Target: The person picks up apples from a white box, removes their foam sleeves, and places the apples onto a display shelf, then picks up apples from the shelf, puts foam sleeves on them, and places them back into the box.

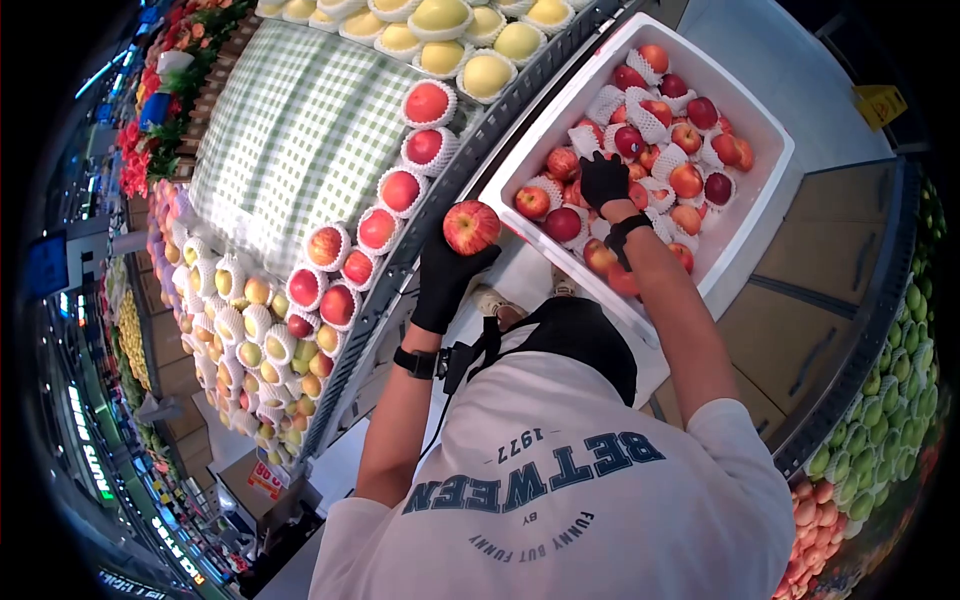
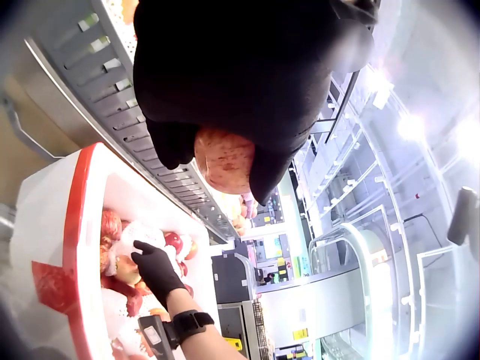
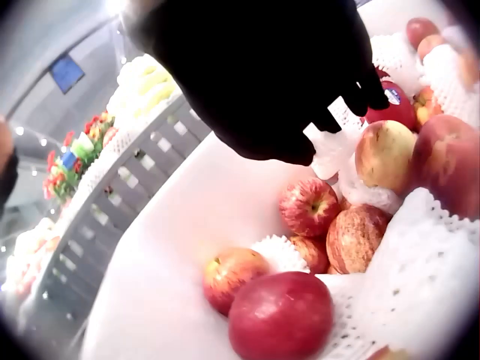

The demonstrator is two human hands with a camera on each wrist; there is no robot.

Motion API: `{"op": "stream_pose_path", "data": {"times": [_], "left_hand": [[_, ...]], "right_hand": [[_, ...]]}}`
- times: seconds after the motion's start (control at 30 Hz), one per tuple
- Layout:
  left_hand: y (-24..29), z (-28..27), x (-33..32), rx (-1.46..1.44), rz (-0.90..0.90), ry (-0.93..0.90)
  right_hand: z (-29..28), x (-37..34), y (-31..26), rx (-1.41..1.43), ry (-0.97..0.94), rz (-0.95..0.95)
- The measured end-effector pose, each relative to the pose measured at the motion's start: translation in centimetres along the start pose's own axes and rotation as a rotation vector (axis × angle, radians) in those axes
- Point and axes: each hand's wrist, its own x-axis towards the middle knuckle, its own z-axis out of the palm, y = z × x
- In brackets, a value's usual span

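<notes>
My black-gloved left hand (image 1: 451,280) grips a red-and-yellow striped apple (image 1: 472,228) beside the edge of the display shelf. In the left wrist view, that apple (image 2: 225,160) shows between the gloved fingers and thumb. My right hand (image 1: 606,182), also in a black glove, is inside a white foam box (image 1: 770,150), with its fingers spread over the apples. In the right wrist view, its fingertips (image 3: 324,121) are right at a white foam net (image 3: 330,154) among the fruit. Bare apples (image 3: 309,207) and netted ones lie loosely mixed in the box.
Along the shelf edge stand rows of netted red apples (image 1: 400,190), with yellow fruit (image 1: 488,74) at the top. A green checked cloth (image 1: 290,130) covers the middle of the display. A slotted grey rail (image 1: 520,85) runs between the shelf and the box. Green fruit (image 1: 880,410) lies at right.
</notes>
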Motion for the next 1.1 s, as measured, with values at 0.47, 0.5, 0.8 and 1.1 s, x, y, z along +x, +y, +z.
{"op": "stream_pose_path", "data": {"times": [0.47,0.5,0.8,1.1], "left_hand": [[2.0,2.3,2.0,-0.064,0.079,-0.113],[2.2,2.6,2.2,-0.082,0.085,-0.131],[3.0,4.7,3.4,-0.373,0.084,-0.355],[3.2,4.3,3.3,-0.366,0.036,-0.365]], "right_hand": [[-9.2,-6.0,2.1,1.284,0.417,0.207],[-12.6,-7.3,0.8,1.295,0.352,0.235],[-16.2,-10.1,-3.7,0.997,0.260,0.264],[-18.1,-11.3,-6.5,1.162,0.184,0.130]]}}
